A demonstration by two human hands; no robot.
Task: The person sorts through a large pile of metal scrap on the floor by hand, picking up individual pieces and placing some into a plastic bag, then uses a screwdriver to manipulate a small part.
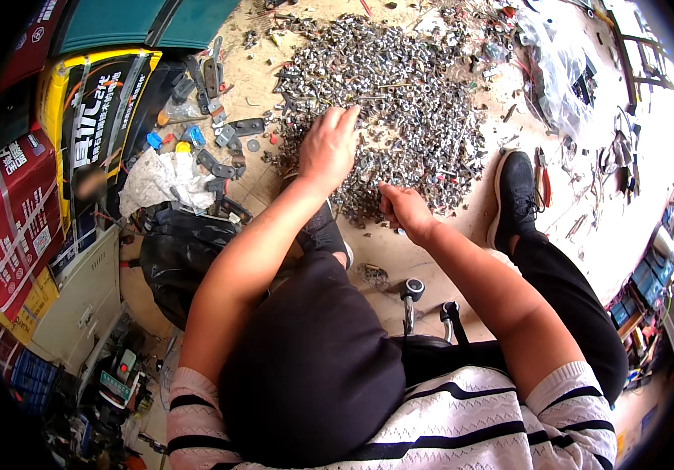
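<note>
A wide heap of small metal fasteners (pixel 413 117), nuts and screws among them, lies spread on the floor before me. Over its left part is my left hand (pixel 330 144), its fingers extended towards the heap; whether the fingertips hold anything is hidden. My right hand (pixel 404 208) is at the near edge of the heap, thumb and fingers drawn together. Whether something small sits between them cannot be told. Pliers with red handles (pixel 543 179) lie on the floor beside my right shoe.
My black shoes (pixel 513 191) flank the heap. To the left are a white cloth (pixel 166 179), a black plastic bag (pixel 184 252), metal brackets (pixel 213 79) and stacked cartons (pixel 19 211). Clear plastic sheeting (pixel 560 76) lies at upper right. Chrome tubing with a round end (pixel 412 288) stands between my legs.
</note>
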